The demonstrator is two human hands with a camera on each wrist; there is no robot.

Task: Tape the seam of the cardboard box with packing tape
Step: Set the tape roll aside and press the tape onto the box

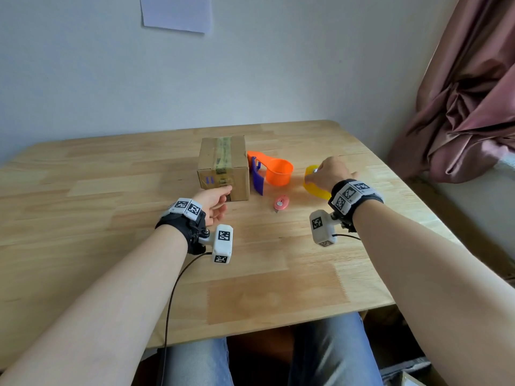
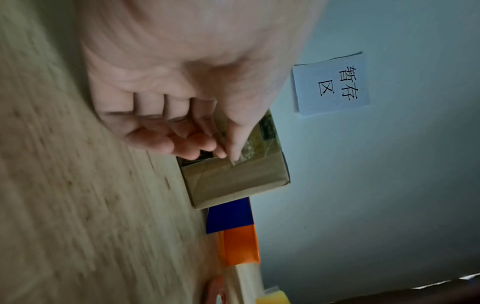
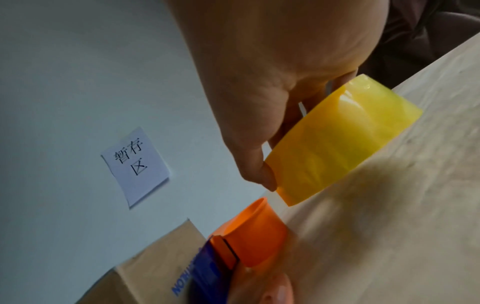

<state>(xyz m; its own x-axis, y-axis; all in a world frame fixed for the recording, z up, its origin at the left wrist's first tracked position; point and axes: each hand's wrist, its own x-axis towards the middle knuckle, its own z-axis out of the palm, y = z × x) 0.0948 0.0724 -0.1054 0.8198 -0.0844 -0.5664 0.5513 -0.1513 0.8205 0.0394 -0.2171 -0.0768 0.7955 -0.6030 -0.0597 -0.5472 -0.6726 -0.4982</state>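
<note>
- Cardboard box (image 1: 223, 168) sits on the wooden table (image 1: 111, 190), towards the far middle; a strip of tape already runs over its top and down the near face.
- Left hand (image 1: 213, 203) is at the box's near lower face, fingers loosely curled, fingertips (image 2: 223, 153) touching the cardboard by the tape end. It clasps nothing.
- Right hand (image 1: 328, 172) grips the yellow packing tape roll (image 1: 313, 185), thumb on the outer edge and fingers through the core; the roll stands on edge on the table, well to the right of the box.
- Orange and blue tape dispenser (image 1: 271, 169) lies just beside the box's right side.
- Small pink cutter (image 1: 281, 203) lies on the table in front of the dispenser, between the two hands.
- A paper note (image 2: 331, 86) with printed characters hangs on the wall behind.
</note>
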